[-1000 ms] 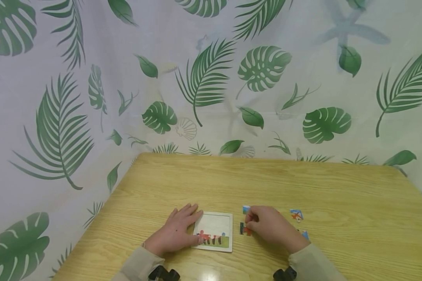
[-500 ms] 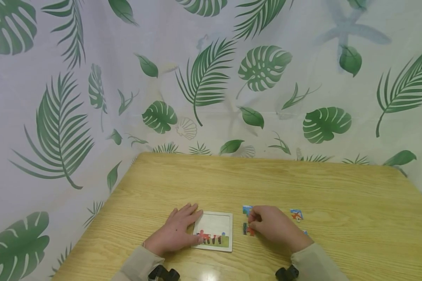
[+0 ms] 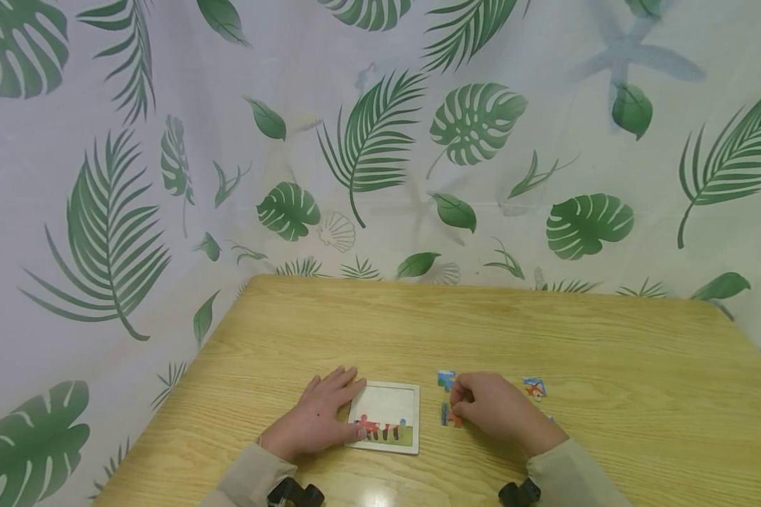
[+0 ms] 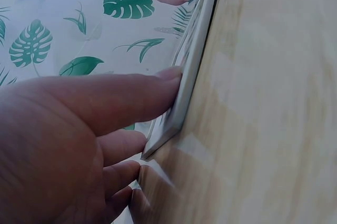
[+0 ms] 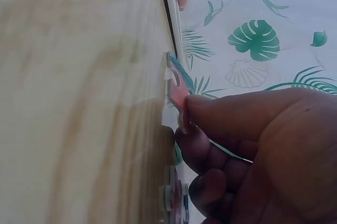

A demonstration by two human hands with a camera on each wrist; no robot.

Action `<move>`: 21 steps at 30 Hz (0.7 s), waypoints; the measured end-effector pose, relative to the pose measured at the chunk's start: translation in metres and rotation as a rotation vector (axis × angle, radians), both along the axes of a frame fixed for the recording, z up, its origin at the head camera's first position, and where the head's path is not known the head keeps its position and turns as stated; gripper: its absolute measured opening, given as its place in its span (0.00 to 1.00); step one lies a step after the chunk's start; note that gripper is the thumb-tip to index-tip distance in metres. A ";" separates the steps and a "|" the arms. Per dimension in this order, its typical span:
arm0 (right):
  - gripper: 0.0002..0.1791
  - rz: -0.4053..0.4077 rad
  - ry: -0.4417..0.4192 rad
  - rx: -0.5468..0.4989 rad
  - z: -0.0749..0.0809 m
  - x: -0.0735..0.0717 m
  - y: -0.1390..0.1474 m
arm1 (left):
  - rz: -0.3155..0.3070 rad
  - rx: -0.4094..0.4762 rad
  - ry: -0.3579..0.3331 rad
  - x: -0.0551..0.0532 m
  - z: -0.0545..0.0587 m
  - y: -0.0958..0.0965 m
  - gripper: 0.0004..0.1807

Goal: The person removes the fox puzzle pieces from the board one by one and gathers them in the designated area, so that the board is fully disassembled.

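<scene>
My left hand (image 3: 317, 417) rests at the left side of a shallow puzzle tray (image 3: 416, 405), fingers spread and fairly straight. The thumb lies over the tray's near left corner; in the left wrist view it presses on the rim (image 4: 194, 71). Along the tray's near side, fitted pieces (image 3: 387, 434) show red, dark legs and green. To the right of the tray, my right hand (image 3: 491, 408) pinches a red and dark-blue puzzle piece (image 3: 454, 417) between thumb and finger. In the right wrist view that piece (image 5: 180, 96) is tilted, held close to the tabletop.
A blue and green puzzle piece (image 3: 445, 379) lies just beyond my right fingertips. Another with an orange figure (image 3: 535, 387) lies farther right, and a blue corner (image 3: 550, 419) shows beside my right wrist. A leaf-print cloth (image 3: 380, 162) hangs behind the wooden table (image 3: 482, 324).
My right hand has shifted slightly right with the pinched piece, and more of the blue and green piece shows. The left hand and tray have stayed put.
</scene>
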State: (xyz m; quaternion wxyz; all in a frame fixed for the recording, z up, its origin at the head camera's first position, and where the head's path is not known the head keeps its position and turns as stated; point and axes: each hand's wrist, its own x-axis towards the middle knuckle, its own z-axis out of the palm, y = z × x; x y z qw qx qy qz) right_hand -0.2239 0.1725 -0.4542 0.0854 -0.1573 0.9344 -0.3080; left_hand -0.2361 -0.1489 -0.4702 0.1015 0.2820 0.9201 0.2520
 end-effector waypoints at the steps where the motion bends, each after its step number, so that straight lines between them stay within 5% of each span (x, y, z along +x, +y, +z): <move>1: 0.09 0.003 -0.003 -0.002 0.000 0.000 0.000 | 0.000 0.000 -0.002 0.000 0.000 0.000 0.44; 13: 0.08 -0.010 0.030 0.011 0.000 0.000 -0.002 | -0.004 0.015 -0.013 0.000 -0.001 0.000 0.45; 21: 0.04 -0.013 -0.024 -0.066 0.006 0.005 -0.012 | -0.003 0.012 -0.009 0.001 0.001 0.000 0.45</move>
